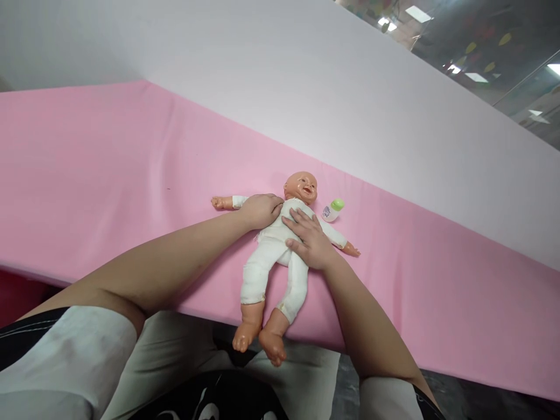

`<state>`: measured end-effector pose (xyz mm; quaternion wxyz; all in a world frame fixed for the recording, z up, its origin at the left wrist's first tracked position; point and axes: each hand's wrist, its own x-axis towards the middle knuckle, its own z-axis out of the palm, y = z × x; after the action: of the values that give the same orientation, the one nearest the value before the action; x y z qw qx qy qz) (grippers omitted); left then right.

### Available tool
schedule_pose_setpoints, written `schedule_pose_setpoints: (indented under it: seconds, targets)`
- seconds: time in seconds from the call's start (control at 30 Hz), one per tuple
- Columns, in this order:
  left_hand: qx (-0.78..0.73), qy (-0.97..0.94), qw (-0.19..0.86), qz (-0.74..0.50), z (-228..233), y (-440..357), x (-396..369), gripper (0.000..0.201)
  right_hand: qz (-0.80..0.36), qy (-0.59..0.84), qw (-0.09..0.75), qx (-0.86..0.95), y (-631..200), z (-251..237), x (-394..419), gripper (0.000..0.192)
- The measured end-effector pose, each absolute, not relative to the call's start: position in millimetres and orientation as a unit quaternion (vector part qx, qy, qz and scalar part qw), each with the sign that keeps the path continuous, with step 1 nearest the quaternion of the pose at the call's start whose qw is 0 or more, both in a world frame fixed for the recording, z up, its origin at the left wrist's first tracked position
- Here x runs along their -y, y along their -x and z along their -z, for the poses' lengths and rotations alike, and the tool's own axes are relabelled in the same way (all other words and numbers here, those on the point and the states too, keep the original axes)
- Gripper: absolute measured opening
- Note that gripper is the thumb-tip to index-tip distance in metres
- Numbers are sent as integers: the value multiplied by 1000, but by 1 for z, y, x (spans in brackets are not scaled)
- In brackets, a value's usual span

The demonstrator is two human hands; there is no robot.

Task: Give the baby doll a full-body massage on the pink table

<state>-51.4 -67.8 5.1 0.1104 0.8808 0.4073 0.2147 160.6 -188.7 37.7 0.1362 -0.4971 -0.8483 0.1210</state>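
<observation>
A baby doll [273, 252] with a white cloth body and plastic head, hands and feet lies on its back, its feet reaching past the near edge of the pink surface. My left hand [261, 210] rests over the doll's shoulder and upper chest, on the left side of the view, fingers close together and slightly bent; its thumb is hidden. Spread flat across the doll's belly and other side is my right hand [311, 238], fingers apart. Just beyond it, near the doll's arm, lies a small white bottle with a green cap [333, 210].
The pink padded surface [100, 175] runs the width of the view, with a white wall [271, 76] behind it. Above the wall at the upper right is a glass pane [481, 52] with reflected lights. My legs [175, 350] are below the near edge.
</observation>
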Motion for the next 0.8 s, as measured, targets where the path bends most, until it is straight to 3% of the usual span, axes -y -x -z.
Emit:
schedule_pose_setpoints:
  seconds: [0.2, 0.37, 0.47, 0.63, 0.8]
  targets:
    - [-404, -881, 106, -223, -6, 52, 68, 46, -102, 598, 208, 767, -189, -28, 172, 58]
    - [-357, -877, 116, -301, -14, 54, 81, 40, -85, 711, 141, 683, -200, -29, 169, 51]
    - [-230, -894, 182, -339, -27, 55, 108, 34, -75, 722, 111, 679, -199, -29, 167, 51]
    - [28, -915, 309, -258, -43, 50, 158, 30, -64, 715, 103, 688, -195, -29, 165, 47]
    - [-14, -948, 265, -177, -40, 42, 159, 45, -62, 716, 102, 688, -194, -29, 165, 42]
